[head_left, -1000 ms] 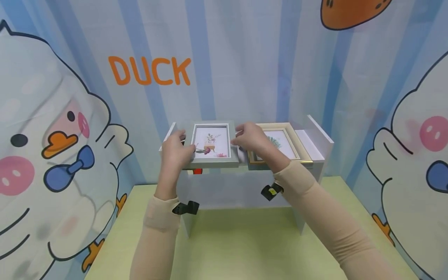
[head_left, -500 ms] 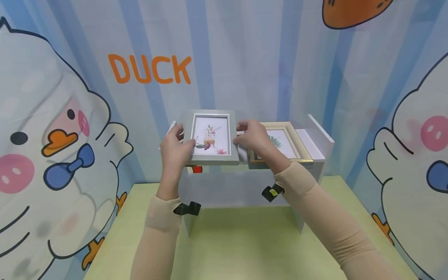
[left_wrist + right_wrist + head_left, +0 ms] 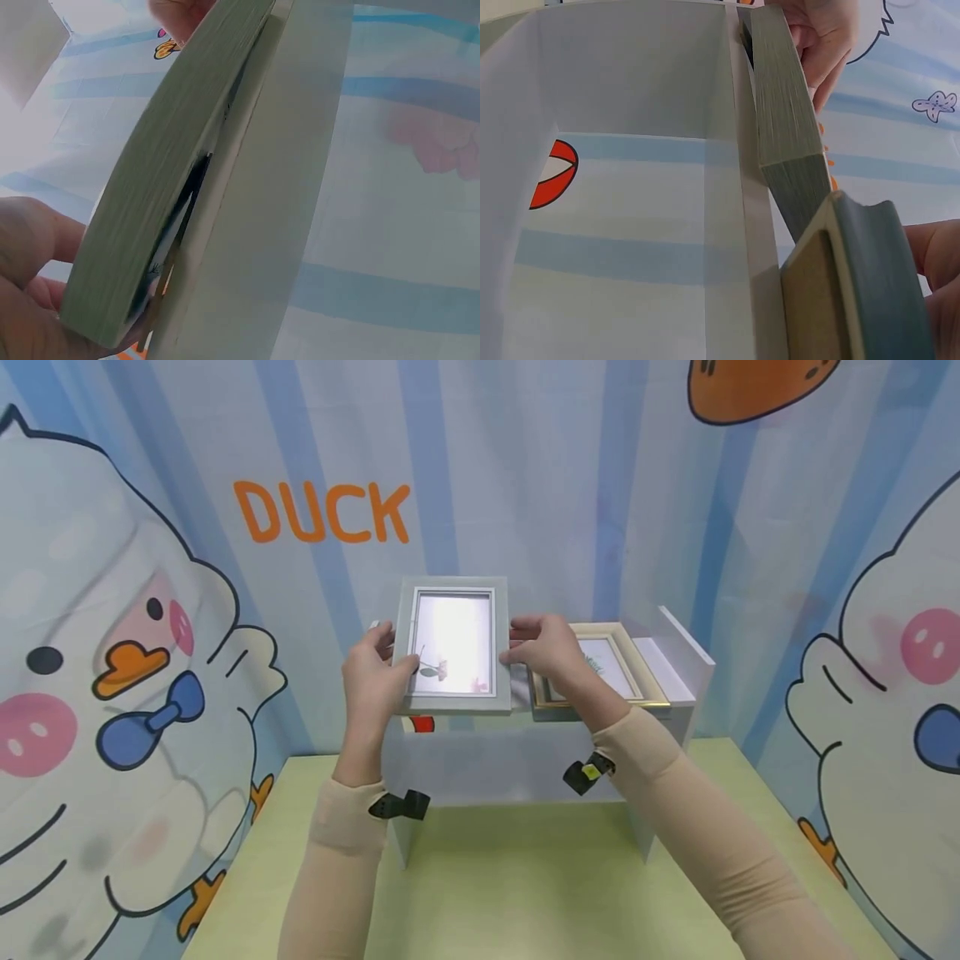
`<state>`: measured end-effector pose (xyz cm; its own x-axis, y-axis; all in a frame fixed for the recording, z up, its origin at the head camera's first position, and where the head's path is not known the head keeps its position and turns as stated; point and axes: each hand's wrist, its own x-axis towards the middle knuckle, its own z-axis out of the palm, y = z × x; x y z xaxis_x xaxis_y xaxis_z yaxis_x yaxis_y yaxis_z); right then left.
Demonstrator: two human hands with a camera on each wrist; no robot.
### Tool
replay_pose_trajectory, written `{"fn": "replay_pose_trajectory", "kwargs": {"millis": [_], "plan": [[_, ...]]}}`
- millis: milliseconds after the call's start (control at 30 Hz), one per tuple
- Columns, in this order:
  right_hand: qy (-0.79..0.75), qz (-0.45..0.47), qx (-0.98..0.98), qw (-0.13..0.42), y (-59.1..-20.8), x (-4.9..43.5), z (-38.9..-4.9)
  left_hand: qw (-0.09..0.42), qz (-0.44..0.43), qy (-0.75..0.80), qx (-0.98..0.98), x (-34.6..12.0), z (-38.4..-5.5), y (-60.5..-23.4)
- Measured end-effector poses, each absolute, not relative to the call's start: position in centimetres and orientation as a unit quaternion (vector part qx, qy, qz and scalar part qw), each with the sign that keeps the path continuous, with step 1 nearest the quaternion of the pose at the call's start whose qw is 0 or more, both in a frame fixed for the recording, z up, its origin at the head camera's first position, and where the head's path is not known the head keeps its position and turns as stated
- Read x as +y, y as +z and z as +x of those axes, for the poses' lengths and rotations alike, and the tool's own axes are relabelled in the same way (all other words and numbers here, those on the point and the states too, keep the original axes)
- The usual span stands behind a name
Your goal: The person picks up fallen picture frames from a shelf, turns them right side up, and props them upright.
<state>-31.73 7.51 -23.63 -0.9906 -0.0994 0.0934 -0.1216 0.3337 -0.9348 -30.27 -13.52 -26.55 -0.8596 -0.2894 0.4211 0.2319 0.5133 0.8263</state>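
Both hands hold a grey picture frame (image 3: 453,643) with a botanical print, at the left of a white shelf (image 3: 510,768). My left hand (image 3: 375,672) grips its left side, thumb at the front edge. At the right side, my right hand (image 3: 546,647) pinches the edge between thumb and fingers. The picture frame tilts up toward me, and glare whitens its glass. From the left wrist view, the side of the grey frame (image 3: 165,180) slants away from the shelf top, with a gap beneath. Fingertips behind the frame are partly hidden.
Cream and gold picture frames (image 3: 630,660) with a green leaf print lie on the shelf's right part, partly behind my right hand. A raised white end panel (image 3: 682,652) bounds the shelf. It stands on a pale green table (image 3: 517,893) before a striped curtain (image 3: 517,485).
The grey picture frame's far edge has risen, so it has gone from lying nearly flat to tilting up. Both hands stay at its sides. Glare now covers its glass.
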Motion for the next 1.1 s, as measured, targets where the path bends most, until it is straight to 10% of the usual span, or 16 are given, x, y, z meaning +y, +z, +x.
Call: {"fn": "replay_pose_trajectory", "kwargs": {"millis": [1100], "plan": [[0.662, 0.09, -0.743, 0.045, -23.1, 7.6, -32.1, 0.233, -0.009, -0.533, -0.813, -14.3, -31.2, -25.0]]}}
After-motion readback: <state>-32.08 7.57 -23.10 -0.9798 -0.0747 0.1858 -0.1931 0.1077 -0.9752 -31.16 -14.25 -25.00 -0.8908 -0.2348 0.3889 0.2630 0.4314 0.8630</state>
